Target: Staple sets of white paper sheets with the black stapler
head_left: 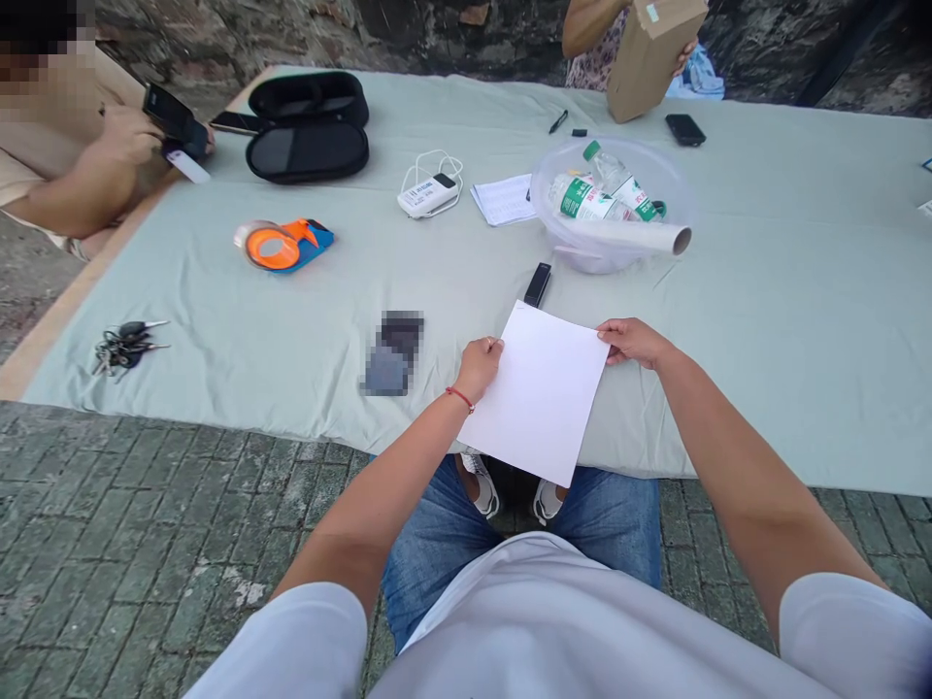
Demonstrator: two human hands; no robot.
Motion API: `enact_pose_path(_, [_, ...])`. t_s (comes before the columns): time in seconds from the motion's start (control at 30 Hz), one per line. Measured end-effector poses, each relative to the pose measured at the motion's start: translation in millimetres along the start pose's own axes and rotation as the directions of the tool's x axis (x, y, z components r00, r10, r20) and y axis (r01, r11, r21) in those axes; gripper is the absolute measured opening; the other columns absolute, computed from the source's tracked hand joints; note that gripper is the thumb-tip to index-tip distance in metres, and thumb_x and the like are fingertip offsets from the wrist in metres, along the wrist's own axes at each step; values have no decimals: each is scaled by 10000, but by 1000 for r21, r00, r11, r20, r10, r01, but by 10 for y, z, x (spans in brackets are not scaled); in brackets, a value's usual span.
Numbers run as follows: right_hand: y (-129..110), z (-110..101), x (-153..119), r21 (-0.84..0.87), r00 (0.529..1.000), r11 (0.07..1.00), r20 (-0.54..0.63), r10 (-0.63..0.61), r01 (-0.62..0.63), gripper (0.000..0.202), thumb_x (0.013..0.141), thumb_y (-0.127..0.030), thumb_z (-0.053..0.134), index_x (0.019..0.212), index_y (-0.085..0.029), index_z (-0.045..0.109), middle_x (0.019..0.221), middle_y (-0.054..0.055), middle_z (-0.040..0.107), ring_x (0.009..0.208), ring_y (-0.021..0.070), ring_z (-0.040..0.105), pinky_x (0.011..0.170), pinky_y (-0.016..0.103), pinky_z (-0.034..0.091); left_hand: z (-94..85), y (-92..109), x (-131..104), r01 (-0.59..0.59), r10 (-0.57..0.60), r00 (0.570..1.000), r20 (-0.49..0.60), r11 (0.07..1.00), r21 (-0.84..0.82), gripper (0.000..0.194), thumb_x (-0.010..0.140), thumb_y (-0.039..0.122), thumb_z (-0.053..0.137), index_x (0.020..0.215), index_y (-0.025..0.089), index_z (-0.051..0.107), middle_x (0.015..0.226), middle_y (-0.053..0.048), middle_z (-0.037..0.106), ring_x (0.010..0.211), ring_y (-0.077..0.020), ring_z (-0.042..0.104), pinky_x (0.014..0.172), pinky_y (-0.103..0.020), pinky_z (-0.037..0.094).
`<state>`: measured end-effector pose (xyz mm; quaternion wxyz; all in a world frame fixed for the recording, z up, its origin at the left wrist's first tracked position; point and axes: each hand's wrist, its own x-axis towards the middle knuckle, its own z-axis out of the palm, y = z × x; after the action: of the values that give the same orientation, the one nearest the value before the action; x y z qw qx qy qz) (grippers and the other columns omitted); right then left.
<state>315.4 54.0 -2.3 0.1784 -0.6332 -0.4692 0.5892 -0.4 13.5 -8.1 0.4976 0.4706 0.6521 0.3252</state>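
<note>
I logged, through head view: key bunch (pixel 128 346) lay on left end of desk (pixel 211 320); orange-and-blue tape dispenser (pixel 281 245), farther back. Left hand (pixel 481 367) pinched left edge of white paper sheet (pixel 546 388), which jutted past desk's near edge. Black stapler (pixel 538 283) sat just beyond sheet's top. Plastic basin (pixel 608 260) held bottles (pixel 582 199). Right hand (pixel 633 342) pinched sheet's upper right corner.

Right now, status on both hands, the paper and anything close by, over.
Left hand gripping white paper at its left edge. Right hand pinching its upper right corner. Black stapler-like object at the paper's far edge.
</note>
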Motion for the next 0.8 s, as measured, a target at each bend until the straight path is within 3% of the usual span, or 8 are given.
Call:
enact_pose_path(0.1, [64, -33, 31, 6, 997, 1000, -71, -1, 1, 62, 842, -222, 693, 883, -177, 706, 797, 42, 680, 648, 117, 622, 612, 265, 613, -5, 12, 3, 14, -14, 1000, 8, 1000, -1, 282, 888, 246, 499, 623, 192, 421, 597, 47, 288, 578, -102, 237, 548, -261, 216])
enact_pose_path(0.43, [96, -47, 36, 74, 993, 997, -119, 23, -14, 92, 812, -239, 738, 859, -164, 711, 758, 44, 673, 636, 115, 607, 613, 267, 616, 17, 146, 88, 110, -110, 994, 19, 993, 32, 373, 869, 199, 518, 578, 217, 286, 580, 47, 245, 565, -101, 200, 548, -280, 185])
enact_pose_path(0.6, [76, -72, 9, 87, 994, 995, -99, 53, -44, 83, 816, -219, 732, 877, -166, 713, 804, 52, 681, 663, 118, 622, 625, 260, 619, 27, 127, 108, 82, -83, 996, 38, 996, 20, 361, 869, 210, 519, 582, 217, 301, 583, 46, 246, 560, -101, 200, 540, -281, 177])
enact_pose_path(0.8, [33, -99, -18, 78, 988, 993, -116, 98, -89, 58, 810, -194, 734, 850, -160, 709, 786, 52, 678, 649, 118, 621, 613, 257, 620, 70, 115, 71, 161, -160, 985, 58, 987, -7, 344, 868, 210, 537, 584, 208, 343, 578, 49, 256, 558, -95, 216, 537, -269, 189])
